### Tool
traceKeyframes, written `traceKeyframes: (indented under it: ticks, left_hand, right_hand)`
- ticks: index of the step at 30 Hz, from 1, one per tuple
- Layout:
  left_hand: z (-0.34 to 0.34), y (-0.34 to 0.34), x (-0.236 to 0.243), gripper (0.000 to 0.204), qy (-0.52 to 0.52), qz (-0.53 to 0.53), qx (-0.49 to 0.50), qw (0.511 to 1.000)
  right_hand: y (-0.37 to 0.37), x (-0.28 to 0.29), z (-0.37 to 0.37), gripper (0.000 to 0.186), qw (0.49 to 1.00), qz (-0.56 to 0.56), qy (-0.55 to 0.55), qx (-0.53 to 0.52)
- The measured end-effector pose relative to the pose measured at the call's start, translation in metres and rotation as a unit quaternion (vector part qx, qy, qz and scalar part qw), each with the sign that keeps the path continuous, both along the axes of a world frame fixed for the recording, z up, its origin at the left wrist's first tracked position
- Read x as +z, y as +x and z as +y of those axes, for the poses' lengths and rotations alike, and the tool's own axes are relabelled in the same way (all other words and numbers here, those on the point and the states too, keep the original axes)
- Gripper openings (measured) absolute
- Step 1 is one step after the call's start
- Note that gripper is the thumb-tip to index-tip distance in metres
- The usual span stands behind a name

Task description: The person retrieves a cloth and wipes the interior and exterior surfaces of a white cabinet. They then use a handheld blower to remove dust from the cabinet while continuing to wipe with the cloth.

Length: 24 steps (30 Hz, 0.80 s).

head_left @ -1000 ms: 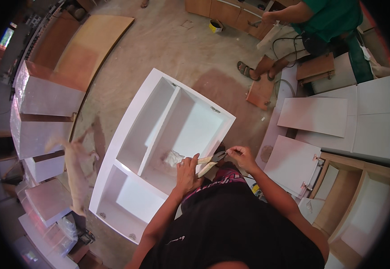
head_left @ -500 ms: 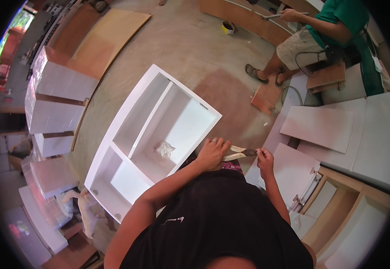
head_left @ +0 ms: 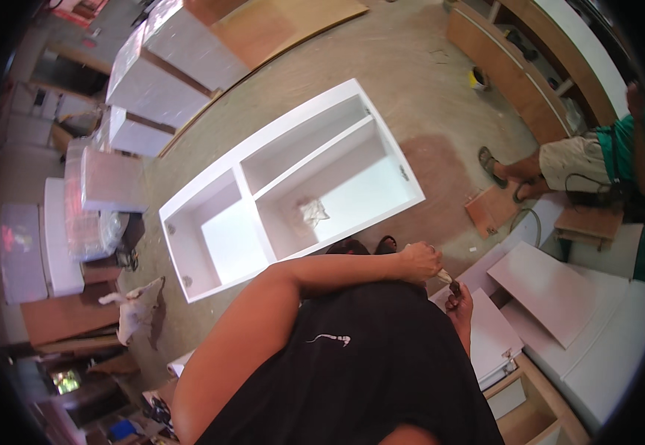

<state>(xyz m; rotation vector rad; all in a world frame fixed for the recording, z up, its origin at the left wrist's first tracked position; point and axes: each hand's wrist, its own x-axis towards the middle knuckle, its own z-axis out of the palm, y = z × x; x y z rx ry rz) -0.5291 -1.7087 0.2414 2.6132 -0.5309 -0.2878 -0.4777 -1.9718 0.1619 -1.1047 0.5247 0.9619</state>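
Note:
My left hand [head_left: 420, 261] is closed around the cream-coloured handles of a pair of pliers [head_left: 445, 276], held in front of my body. Most of the handles are hidden in the palm. At the dark jaws, the fingers of my right hand [head_left: 459, 305] are pinched together; what they hold there is too small to tell. Just beyond my left forearm lies a white cabinet [head_left: 247, 196] on the floor, its open side up, split by dividers into three compartments. A crumpled white scrap [head_left: 313, 213] rests in the largest one.
White panels [head_left: 545, 278] and a wooden frame [head_left: 534, 389] lie at right. A person in a green shirt and tan shorts [head_left: 574, 159] is at the far right, beside a wooden cabinet [head_left: 511, 63]. Wrapped white boxes [head_left: 155, 81] stand at left; a white animal [head_left: 135, 310] is below them.
My view has swung, so the cabinet appears turned and further right. My left hand has closed round the pliers' handles, which stood spread apart. The other person's arm is now raised.

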Motion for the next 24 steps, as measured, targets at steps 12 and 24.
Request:
traceKeyframes:
  ticks: [12,24]
  left_hand:
    - [0.001,-0.008,-0.017,0.026,-0.051,0.086,0.083,0.992]
    - [0.01,-0.001,0.013,0.032,-0.19,0.055,0.262,0.945]
  right_hand:
    - [0.011,-0.094,-0.067,0.036,0.815,-0.299,-0.364,0.338]
    - [0.018,0.064,0.159,0.061,0.984,-0.093,0.15,0.002]
